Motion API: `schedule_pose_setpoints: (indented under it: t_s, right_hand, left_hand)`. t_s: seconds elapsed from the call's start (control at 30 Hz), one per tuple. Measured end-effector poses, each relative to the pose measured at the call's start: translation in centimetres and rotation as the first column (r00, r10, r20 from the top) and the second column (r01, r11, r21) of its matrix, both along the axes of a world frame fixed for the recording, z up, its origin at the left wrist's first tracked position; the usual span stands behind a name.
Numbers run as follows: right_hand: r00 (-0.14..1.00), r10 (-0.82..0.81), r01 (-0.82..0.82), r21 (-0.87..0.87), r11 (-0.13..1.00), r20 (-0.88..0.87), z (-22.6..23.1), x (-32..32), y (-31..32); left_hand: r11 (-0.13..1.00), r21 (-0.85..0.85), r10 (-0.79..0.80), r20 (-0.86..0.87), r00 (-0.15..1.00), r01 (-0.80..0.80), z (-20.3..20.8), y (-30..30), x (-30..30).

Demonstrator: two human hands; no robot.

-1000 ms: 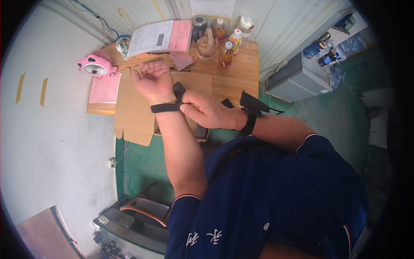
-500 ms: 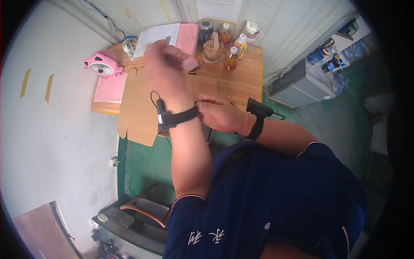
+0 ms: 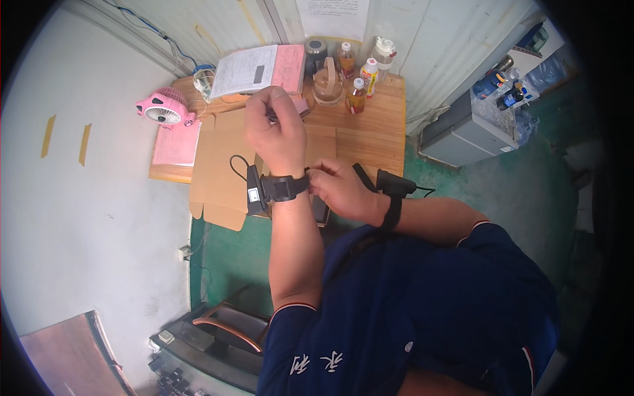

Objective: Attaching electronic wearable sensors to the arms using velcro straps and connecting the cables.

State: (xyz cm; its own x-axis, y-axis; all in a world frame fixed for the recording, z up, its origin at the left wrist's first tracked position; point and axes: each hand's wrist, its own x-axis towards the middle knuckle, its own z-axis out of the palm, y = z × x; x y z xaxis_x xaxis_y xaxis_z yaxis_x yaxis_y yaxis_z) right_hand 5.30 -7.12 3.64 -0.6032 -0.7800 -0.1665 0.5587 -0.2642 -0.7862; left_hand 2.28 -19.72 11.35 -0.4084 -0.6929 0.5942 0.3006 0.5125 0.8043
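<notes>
Stretching out ahead of both hands, a wooden counter [image 3: 383, 132] carries most of the stuff. Well R of the R hand, a low grey cabinet [image 3: 469, 135] w/ bottles etc. on top. Well back & L of the L hand, a dark chair [image 3: 231, 328] w/ a brown armrest. Under & just L of the hands, an opened cardboard box [image 3: 221, 165], flaps spread out L. Ahead of the L hand, a stack of papers [image 3: 287, 69], white & pink; L of it, a pink fan [image 3: 165, 109] by a pink sheet [image 3: 175, 145].

L hand [image 3: 276, 132] is up over the box, fingers loosely curled, fairly narrow; can't tell if anything's inside. R hand [image 3: 347, 188] sits just R of the L wrist, thumb & fingers pinched narrow on one end of the L wrist strap.

Ahead & a bit R of the L hand: brown handled container [image 3: 327, 86], dark cup [image 3: 316, 53], clear jug [image 3: 383, 59], 3 drink bottles [image 3: 356, 98].

Smallest stuff: black device [image 3: 255, 188] on the L side of the L wrist, thin cable looping up; similar black unit [image 3: 396, 183] at the R wrist. Black L wrist strap [image 3: 284, 189] goes around that wrist, buckle facing up; R wrist strap [image 3: 393, 210], also black, wraps the other.
</notes>
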Motion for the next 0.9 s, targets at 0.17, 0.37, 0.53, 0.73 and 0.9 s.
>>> schedule_pose_setpoints:
  t_s: [0.17, 0.37, 0.53, 0.73, 0.9]
  right_hand:
    - [0.984, -0.010, 0.020, -0.057, 0.998, 0.177, -0.1, 0.0, -0.9]
    - [0.913, 0.063, 0.004, -0.163, 0.987, 0.403, 1.0, -0.3, -1.8]
    - [0.916, 0.061, -0.030, -0.084, 0.996, 0.397, 0.6, -0.8, -1.7]
    - [0.869, 0.190, -0.155, -0.114, 0.981, 0.457, -1.6, -1.7, -1.1]
    - [0.863, 0.136, -0.104, -0.092, 0.990, 0.487, -2.3, -1.7, -0.8]
  left_hand:
    - [0.900, -0.435, 0.037, -0.011, 0.999, -0.038, 0.0, -0.2, -0.1]
    - [0.940, -0.341, 0.015, 0.080, 0.997, 0.013, 0.8, 0.0, -0.4]
    - [0.913, -0.347, -0.061, 0.404, 0.913, 0.215, -2.6, 0.1, -2.1]
    - [0.863, -0.321, -0.095, 0.656, 0.749, 0.390, -5.1, 0.3, -3.4]
    - [0.852, -0.171, -0.203, 0.763, 0.613, 0.496, -6.7, 0.5, -3.8]
